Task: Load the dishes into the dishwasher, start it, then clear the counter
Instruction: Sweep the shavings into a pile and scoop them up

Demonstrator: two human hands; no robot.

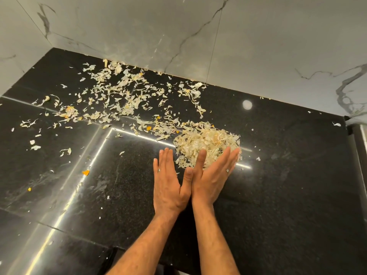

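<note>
A: What is carrying everything here?

B: A polished black granite tabletop (278, 195), running back to a grey-veined white marble wall (258, 36). Ceiling lights are reflecting off it in bright lines.

A: And the mess?

B: A wide scatter of pale, papery garlic-like peelings (119, 96) is lying across the far left part, reaching the back edge at the wall. A heaped mound of the same pale peelings (206, 139) is sitting nearer the middle, toward the right.

A: Where are the hands?

B: Both are lying side by side at the mound's near edge. The left hand (170, 183) is resting flat, fingers straight and together, just beside the heap. The right hand (212, 175) is tilting on edge, its straight fingers (228, 157) touching the mound. Neither is gripping anything.

A: How will the peelings handle?

B: I judge them feather-light, dry and flimsy, so they are likely scattering at any quick sweep. Cupping both palms low around the mound's base looks wiser than pinching.

A: Anything smaller?

B: A few small orange scraps (85, 172) are lying toward the near left.
</note>
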